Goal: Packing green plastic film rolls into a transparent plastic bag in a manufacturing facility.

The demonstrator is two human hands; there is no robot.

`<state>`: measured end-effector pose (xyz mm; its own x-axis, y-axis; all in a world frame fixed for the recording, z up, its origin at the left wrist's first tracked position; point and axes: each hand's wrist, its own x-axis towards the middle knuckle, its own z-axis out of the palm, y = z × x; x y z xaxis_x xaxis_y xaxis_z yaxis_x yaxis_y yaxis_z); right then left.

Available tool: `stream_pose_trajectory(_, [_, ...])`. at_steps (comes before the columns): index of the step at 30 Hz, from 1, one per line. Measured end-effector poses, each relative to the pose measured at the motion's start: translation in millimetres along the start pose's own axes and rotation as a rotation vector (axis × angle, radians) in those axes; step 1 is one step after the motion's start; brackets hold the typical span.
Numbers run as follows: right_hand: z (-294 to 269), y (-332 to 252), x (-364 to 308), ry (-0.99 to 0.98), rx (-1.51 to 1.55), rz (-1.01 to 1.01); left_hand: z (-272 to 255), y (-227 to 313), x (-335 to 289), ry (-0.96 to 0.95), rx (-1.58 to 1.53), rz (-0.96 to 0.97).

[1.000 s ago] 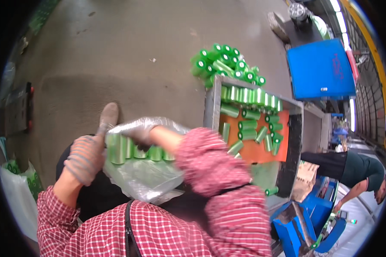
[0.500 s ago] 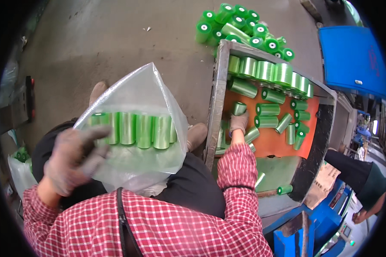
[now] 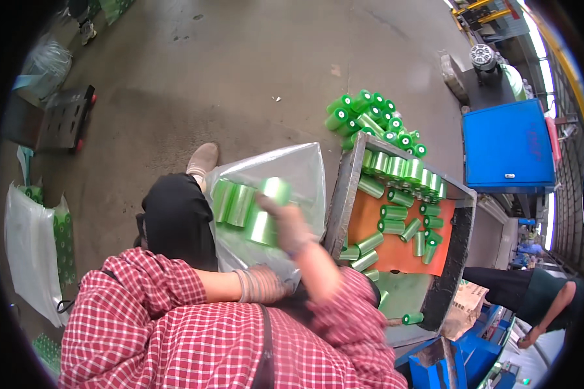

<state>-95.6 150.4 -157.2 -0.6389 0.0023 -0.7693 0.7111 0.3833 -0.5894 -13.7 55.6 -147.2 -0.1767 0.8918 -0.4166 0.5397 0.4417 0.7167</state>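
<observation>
A clear plastic bag lies across my lap with several green film rolls side by side in it. My right hand, gloved and blurred by motion, is over the bag, closed on a shiny green film roll; another roll shows just beyond its fingers. My left hand, in a grey-striped glove, is at the bag's near edge, closed on the plastic, with its fingertips partly hidden. To my right stands a grey-rimmed bin holding more film rolls on an orange sheet.
Beyond the bin is a heap of green rolls. A blue cabinet stands at the far right. Another person is at the right edge. On the left are a stack of clear bags and a dark flat cart.
My right hand has come from the bin to the bag with a roll. My left hand has moved from the bag's left side to its near edge. The view has shifted.
</observation>
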Motion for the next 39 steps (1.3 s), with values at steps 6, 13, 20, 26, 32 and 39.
stream_pose_trajectory(6, [32.0,100.6,101.5,0.474,-0.452,0.261,5.8,-8.5,-9.5,-0.321,-0.154,-0.192])
stream_pose_trajectory(13, [-4.9,138.1,107.9,0.628,-0.753,0.192,-4.6,-23.3,-21.6,0.031,-0.22,0.012])
stream_pose_trajectory(20, [-92.6,28.3,-41.6,0.017,-1.398,-0.114,-63.7,-146.9,-126.6,0.19,1.065,-0.49])
stream_pose_trajectory(26, [-154.5,45.4,-72.9,0.61,-0.704,-0.686,-115.3,-36.0,-132.6,0.108,0.851,-0.557])
stream_pose_trajectory(32, [-284.6,278.4,-47.8,0.878,0.2,-0.043,-91.5,-23.2,-129.6,0.759,0.487,-0.452])
stream_pose_trajectory(39, [-198.8,396.7,90.8,1.166,0.006,0.433,-96.0,-39.7,-112.9,0.824,0.36,-0.504])
